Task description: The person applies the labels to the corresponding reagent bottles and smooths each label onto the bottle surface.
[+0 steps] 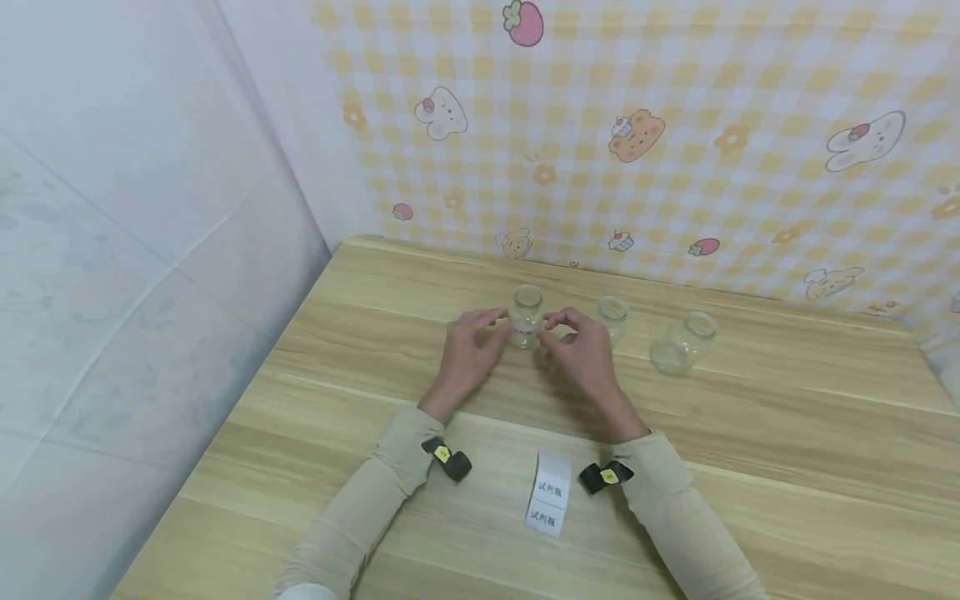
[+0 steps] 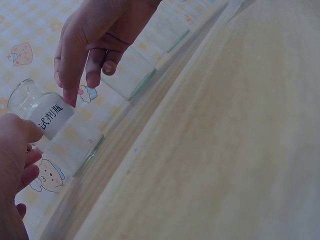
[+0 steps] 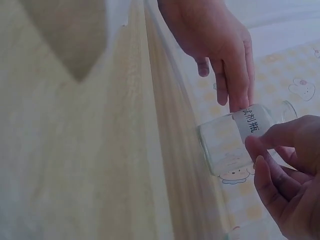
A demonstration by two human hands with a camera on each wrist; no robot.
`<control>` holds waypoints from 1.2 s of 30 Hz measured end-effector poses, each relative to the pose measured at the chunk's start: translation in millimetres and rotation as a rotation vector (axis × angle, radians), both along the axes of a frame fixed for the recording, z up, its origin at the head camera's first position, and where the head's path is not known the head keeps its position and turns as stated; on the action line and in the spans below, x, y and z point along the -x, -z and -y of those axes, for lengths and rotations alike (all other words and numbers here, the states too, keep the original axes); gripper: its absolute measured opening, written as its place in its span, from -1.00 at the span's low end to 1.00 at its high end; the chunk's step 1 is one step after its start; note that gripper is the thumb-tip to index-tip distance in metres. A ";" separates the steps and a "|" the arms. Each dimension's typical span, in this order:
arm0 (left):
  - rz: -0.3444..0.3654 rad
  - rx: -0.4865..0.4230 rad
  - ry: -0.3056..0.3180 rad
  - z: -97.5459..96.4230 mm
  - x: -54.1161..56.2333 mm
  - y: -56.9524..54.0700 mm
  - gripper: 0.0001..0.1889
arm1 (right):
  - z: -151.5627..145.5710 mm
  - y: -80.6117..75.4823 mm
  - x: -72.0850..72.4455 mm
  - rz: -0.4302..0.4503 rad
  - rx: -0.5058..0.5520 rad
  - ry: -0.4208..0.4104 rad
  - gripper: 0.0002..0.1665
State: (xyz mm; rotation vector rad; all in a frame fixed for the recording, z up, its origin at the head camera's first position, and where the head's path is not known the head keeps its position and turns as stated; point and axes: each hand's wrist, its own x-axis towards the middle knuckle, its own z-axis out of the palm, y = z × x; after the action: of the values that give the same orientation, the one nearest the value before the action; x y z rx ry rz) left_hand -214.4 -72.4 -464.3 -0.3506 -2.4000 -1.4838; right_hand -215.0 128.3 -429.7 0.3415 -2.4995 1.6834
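Note:
A clear glass reagent bottle (image 1: 527, 312) stands upright on the table between both hands. Around its front runs a white label (image 2: 54, 116) printed in black Chinese characters. My left hand (image 1: 471, 346) holds the bottle from the left, with the thumb (image 2: 31, 131) at the label's left end. On the other side my right hand (image 1: 583, 348) pinches at the label's right end with thumb and index finger, its fingertips (image 3: 254, 144) right at the glass. A strip of two more labels (image 1: 550, 492) lies on the table between the forearms.
Two more clear glass bottles are to the right: one (image 1: 615, 310) just behind my right hand, another (image 1: 684, 343) farther right. The wooden table (image 1: 750, 433) meets a yellow checked cloth (image 1: 720, 192) at the back. A pale wall covering (image 1: 150, 250) borders the left side.

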 end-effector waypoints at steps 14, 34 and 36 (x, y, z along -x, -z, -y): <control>-0.070 0.075 -0.064 -5.4 1.7 0.4 -0.51 | 6.7 -0.4 -3.9 0.021 -0.050 0.032 -0.68; -0.061 0.069 -0.037 -3.9 -1.7 0.3 -0.60 | 2.0 -1.4 -1.6 -0.010 -0.063 0.026 -0.85; -0.061 0.074 -0.034 -3.8 -1.3 0.4 -0.59 | 1.9 -1.8 -1.9 -0.009 -0.061 0.024 -0.85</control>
State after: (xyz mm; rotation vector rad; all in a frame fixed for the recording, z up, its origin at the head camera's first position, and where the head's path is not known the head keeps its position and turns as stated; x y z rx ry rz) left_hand -213.2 -68.6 -464.7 -0.3650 -2.4046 -1.3534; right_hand -213.1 126.3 -427.9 0.3226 -2.5424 1.5954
